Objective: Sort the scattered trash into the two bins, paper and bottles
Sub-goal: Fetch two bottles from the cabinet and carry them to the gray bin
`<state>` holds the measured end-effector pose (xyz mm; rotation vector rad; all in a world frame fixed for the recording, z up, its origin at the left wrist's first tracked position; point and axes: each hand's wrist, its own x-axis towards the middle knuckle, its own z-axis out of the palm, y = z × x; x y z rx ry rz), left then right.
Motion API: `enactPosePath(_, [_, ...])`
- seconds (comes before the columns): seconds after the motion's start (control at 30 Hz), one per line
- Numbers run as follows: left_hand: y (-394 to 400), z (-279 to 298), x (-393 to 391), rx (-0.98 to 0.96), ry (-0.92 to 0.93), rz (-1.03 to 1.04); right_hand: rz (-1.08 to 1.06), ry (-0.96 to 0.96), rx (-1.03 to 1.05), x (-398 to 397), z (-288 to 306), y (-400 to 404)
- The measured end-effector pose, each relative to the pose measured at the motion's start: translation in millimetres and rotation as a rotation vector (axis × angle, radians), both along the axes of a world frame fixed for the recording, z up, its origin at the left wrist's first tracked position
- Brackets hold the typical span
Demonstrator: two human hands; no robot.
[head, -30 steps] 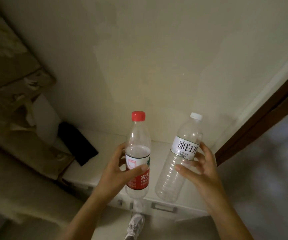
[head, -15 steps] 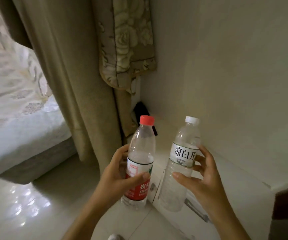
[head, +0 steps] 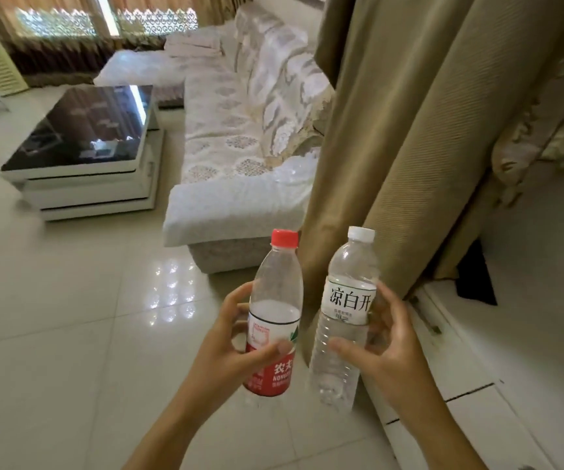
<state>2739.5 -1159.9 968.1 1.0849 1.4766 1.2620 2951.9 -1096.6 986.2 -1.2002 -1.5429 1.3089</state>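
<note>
My left hand (head: 229, 347) grips a clear plastic bottle with a red cap and red label (head: 275, 300), held upright in front of me. Beside it, my right hand (head: 385, 347) holds a second clear bottle with a white cap and white label (head: 346, 300), also upright and tilted slightly right. Both bottles look empty and stand a little apart above the glossy tiled floor. No bin and no paper trash appear in this view.
A sofa under a pale patterned cover (head: 239, 147) runs ahead, with a black-topped white coffee table (head: 84, 140) to its left. Tan curtains (head: 409, 130) hang at the right above a low white cabinet (head: 477, 351) that carries a black object (head: 475, 279). Glossy floor tiles (head: 53, 334) spread to the left.
My view has swung left, from the wall and white cabinet to the sofa, coffee table and open floor. Both hands keep the same hold on their bottles.
</note>
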Motion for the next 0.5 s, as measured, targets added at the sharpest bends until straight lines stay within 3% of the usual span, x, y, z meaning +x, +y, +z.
enactPosePath(0.27, [-118, 2, -159, 0.002, 0.082, 0.320, 0.336, -0.041, 0.027, -190, 6, -61])
enactPosePath(0.5, [-213, 5, -243, 0.009, 0.067, 0.685, 0.639, -0.103, 0.124, -320, 11, -104])
